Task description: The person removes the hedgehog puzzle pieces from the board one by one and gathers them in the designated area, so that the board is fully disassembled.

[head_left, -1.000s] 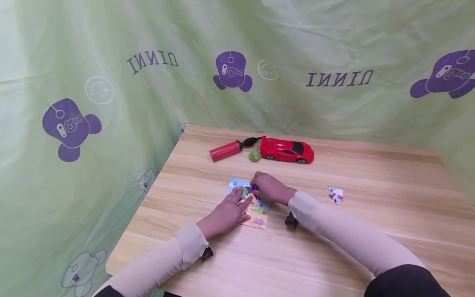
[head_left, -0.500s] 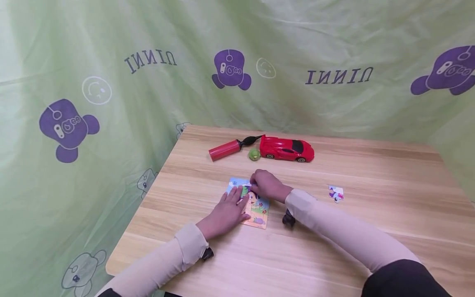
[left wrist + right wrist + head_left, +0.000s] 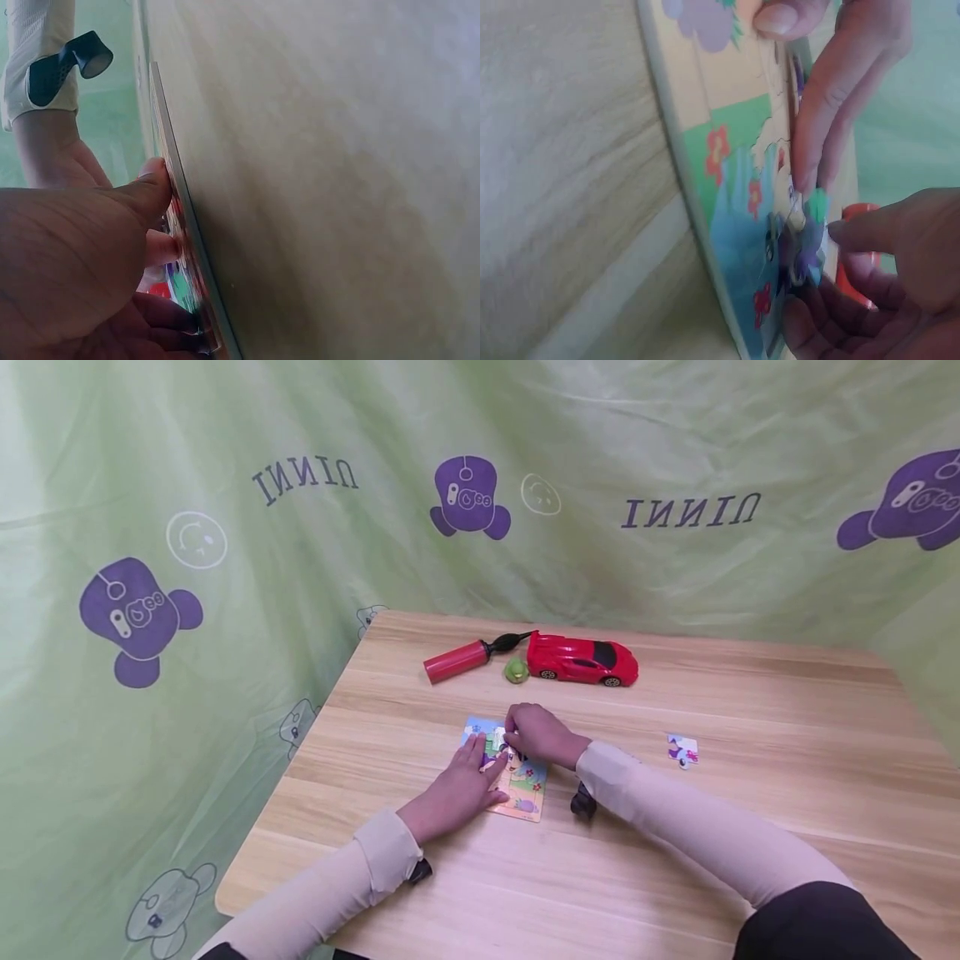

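A jigsaw puzzle board (image 3: 525,806) with a colourful cartoon picture lies on the table under both hands. My left hand (image 3: 453,793) rests on its left part with fingers spread; in the left wrist view the thumb (image 3: 154,184) presses near the board's edge. At the board's upper right, my right hand (image 3: 542,733) pinches a puzzle piece (image 3: 810,232) in purple and green. That piece stands tilted up from the board, close to a left fingertip. Another loose puzzle piece (image 3: 682,750) lies alone on the table to the right.
Behind the board lie a red hand pump (image 3: 456,662) with a black nozzle, a small green ball-like object (image 3: 516,670) and a red toy car (image 3: 583,661). A green curtain (image 3: 300,568) hangs behind and to the left of the wooden table (image 3: 750,702).
The piece under my right fingers has tipped up, baring a pale patch on the board. My left fingers have shifted slightly left, off the picture's upper part. The loose piece has stayed put.
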`<state>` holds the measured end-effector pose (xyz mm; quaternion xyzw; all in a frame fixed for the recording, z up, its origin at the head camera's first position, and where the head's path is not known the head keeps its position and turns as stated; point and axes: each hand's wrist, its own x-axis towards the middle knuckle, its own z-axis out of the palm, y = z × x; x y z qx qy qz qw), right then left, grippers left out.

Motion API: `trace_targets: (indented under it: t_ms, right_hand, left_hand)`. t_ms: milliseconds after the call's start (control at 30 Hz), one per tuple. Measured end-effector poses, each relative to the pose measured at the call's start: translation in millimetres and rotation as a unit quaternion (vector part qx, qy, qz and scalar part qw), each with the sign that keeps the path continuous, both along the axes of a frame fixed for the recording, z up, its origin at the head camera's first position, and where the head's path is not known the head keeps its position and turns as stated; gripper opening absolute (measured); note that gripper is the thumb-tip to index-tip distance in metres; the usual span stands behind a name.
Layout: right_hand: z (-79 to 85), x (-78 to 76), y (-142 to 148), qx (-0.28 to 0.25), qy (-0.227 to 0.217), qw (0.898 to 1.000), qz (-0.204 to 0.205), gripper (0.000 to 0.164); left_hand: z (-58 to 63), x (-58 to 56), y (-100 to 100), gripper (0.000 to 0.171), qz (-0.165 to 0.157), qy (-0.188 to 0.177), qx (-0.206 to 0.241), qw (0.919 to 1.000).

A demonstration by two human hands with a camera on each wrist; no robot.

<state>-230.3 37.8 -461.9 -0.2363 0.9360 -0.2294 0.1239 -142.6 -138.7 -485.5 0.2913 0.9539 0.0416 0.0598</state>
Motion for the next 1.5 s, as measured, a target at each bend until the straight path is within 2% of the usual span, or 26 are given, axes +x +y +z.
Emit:
trace_targets:
  t_ms: [167,400,567,667,867,1033,1200,1367,1500]
  right_hand:
    - [-0.4,-1.9,0,-0.035,-0.036,0.998,-0.021,0.02]
    - [2.0,-13.2,2,-0.073,-0.09,0.991,-0.06,0.011]
    - [14.3,-22.1,22,-0.098,-0.069,0.989,-0.092,0.01]
    - [22.8,-22.3,49,-0.105,-0.055,0.989,-0.091,0.01]
    - [30.3,-16.7,129,-0.062,-0.035,0.994,-0.079,0.008]
    - [27.8,-12.9,174,-0.032,-0.069,0.993,-0.085,0.006]
    - [20.7,-12.0,185,-0.035,-0.092,0.992,-0.076,0.005]
    - [16.8,-10.6,189,-0.024,-0.104,0.991,-0.078,0.006]
    - [20.7,-7.1,193,0.002,-0.069,0.993,-0.095,0.011]
  left_hand:
    - [-0.8,0.6,-1,0.067,0.004,0.003,-0.009,0.9999]
    - [0.0,2.6,0,0.073,-0.001,0.019,-0.041,0.999]
    - [1.2,2.9,-1,0.074,0.0,0.014,-0.036,0.9992]
    - [1.5,2.6,-1,0.073,0.008,-0.01,-0.024,0.9996]
    - [0.2,1.6,-4,0.072,0.013,-0.042,0.007,0.999]
    - [-6.5,-6.5,-5,0.072,-0.005,-0.047,0.012,0.9988]
    - [-8.7,-19.5,3,0.074,-0.016,-0.061,0.009,0.9979]
    - [-2.8,-28.9,17,0.071,-0.018,-0.069,-0.002,0.9974]
    - [2.3,-32.9,28,0.069,-0.017,-0.066,-0.016,0.9976]
